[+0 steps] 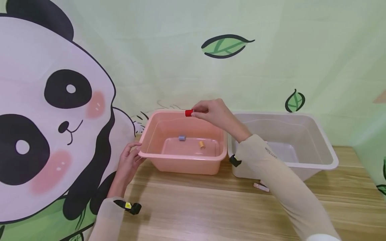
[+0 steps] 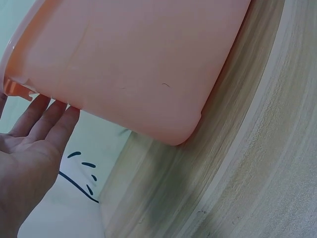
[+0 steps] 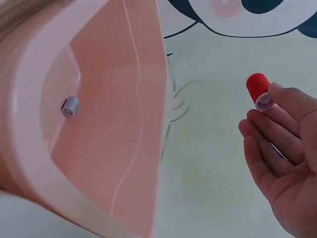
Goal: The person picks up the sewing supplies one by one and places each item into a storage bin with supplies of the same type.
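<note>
My right hand point(image 1: 215, 112) pinches a red spool of thread point(image 1: 189, 113) between thumb and fingertips, above the far rim of the pink plastic bin point(image 1: 184, 166). In the right wrist view the white end of the red spool faces the camera, and the other fingers are loosely bent. Inside the pink bin lie a blue-grey spool point(image 1: 182, 138) and a yellow-orange spool point(image 1: 202, 145), apart from each other. My left hand point(image 1: 129, 164) holds the bin's left rim near its front corner; the left wrist view shows its fingertips against the outer wall, the thumb mostly out of frame.
A light grey bin point(image 1: 319, 140) stands right of the pink one, partly behind my right forearm. Before it on the wooden table point(image 1: 181, 207) lies a small pale piece point(image 1: 261, 187). A green cloth backdrop point(image 1: 169, 50) with a panda and leaves hangs behind.
</note>
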A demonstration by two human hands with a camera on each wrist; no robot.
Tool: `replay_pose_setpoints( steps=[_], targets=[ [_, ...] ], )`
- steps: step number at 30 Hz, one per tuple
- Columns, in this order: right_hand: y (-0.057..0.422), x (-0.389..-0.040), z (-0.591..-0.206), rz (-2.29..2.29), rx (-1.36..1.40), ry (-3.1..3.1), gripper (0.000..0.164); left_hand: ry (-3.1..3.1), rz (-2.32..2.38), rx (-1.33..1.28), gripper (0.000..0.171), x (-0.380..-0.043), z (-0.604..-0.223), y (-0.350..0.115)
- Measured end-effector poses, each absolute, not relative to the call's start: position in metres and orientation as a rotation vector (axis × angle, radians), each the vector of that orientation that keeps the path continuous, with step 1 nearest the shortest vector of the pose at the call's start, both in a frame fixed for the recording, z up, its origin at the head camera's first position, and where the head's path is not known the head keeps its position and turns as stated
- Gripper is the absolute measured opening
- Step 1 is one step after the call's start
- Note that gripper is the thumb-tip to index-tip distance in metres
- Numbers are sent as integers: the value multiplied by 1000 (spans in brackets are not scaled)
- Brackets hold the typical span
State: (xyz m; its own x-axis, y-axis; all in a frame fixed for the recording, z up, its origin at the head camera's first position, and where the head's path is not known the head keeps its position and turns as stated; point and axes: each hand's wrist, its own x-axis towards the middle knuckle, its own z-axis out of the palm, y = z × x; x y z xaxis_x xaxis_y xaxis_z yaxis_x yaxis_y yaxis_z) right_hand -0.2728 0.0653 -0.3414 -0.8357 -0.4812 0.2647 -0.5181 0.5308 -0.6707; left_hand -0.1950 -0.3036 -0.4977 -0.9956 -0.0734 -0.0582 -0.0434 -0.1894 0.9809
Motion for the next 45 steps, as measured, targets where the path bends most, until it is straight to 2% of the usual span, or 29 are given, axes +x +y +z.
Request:
replay_pose_setpoints(
  steps=[18,41,45],
  targets=[
    [59,-311,-366,1460,661,-2833,26,-1965,-2410,92,24,-193,-503,-306],
    [46,-313,-387,1621,586,-2916,18,-1850,-2428,116,29,-190,-506,-300],
    [43,-312,-388,1613,621,-2925,20,-1856,-2422,128,30,-189,-506,-300]
  ],
)
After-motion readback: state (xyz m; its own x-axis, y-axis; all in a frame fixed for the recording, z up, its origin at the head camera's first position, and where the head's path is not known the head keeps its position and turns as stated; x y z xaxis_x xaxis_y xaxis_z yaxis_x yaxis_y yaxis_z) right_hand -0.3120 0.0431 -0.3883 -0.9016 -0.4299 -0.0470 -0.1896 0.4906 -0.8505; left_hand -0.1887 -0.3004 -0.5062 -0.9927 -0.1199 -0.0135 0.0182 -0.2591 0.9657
